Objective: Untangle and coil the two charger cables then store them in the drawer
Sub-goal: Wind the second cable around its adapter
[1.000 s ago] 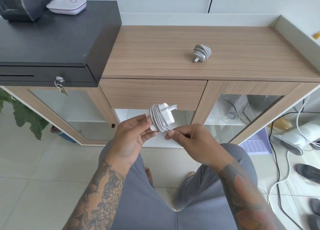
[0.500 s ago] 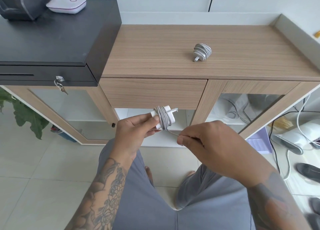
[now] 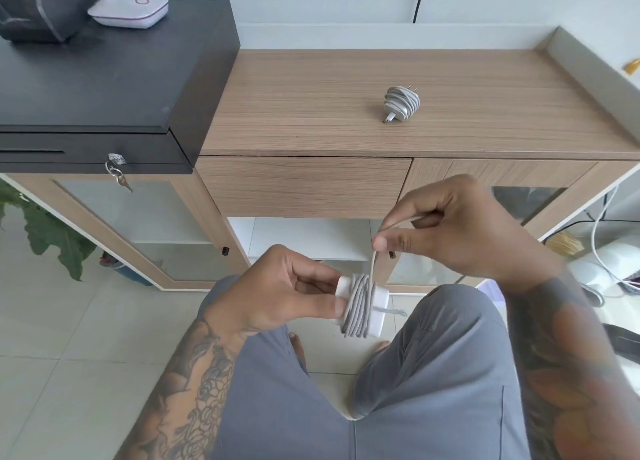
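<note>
Since a moment ago the right hand (image 3: 460, 232) has swung up from below the charger (image 3: 360, 305) to above it, lifting the loose cable end (image 3: 374, 262) so it now runs almost straight up from the wound block, and the charger itself has dropped lower, over the lap. The left hand (image 3: 277, 295) grips the white charger block by its near end, thumb and fingers curled around it; the right hand pinches the free cable between thumb and bent fingers, the tail passing through its fist. To do this wrap well, I would keep that strand taut, lay it snugly beside the existing grey turns rather than across them, and rotate the block with the left hand while the right feeds cable out evenly; the last bit probably needs tucking under a turn so it does not spring loose. The other charger (image 3: 401, 103), already wound, lies alone on the wooden surface (image 3: 311, 106), well apart from both hands. The drawer (image 3: 301, 186) below the surface edge looks closed, so it has to be pulled open before either bundle goes in. Beside it sit a black cash box (image 3: 104, 71) with keys (image 3: 117, 172) hanging from its lock, and a white device (image 3: 130, 9) on top; neither blocks the drawer.
</note>
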